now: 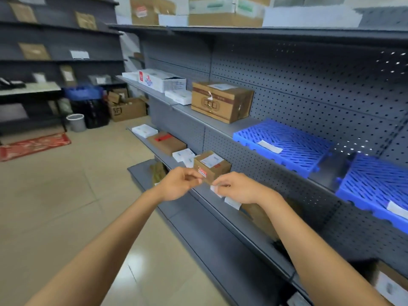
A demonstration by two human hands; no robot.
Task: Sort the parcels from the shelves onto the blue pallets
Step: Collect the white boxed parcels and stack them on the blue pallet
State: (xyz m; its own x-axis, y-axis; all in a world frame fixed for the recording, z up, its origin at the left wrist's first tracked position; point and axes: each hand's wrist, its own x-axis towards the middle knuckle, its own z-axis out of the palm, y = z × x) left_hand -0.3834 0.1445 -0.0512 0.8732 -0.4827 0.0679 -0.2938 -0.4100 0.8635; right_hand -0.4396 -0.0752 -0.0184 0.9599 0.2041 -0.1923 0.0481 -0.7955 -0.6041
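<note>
Parcels lie along the grey shelves [220, 127], left to right. White boxes [163, 80] sit at the far left of the middle shelf, then a brown carton [221, 102] just beside them. On the shelf below lie a white packet [144, 130], a flat brown parcel [166, 142] and a small brown box [212, 165].

My left hand [176, 184] is raised in front of the small brown box, fingers curled, tips close to its near corner; I cannot tell whether the grip touches it. My right hand [237, 188], just beside the left, pinches a small white slip [215, 189]; the grip is narrow.

Right of the brown carton, two blue pallets [284, 144] lie on the middle shelf, near each other, each carrying a white label.
</note>
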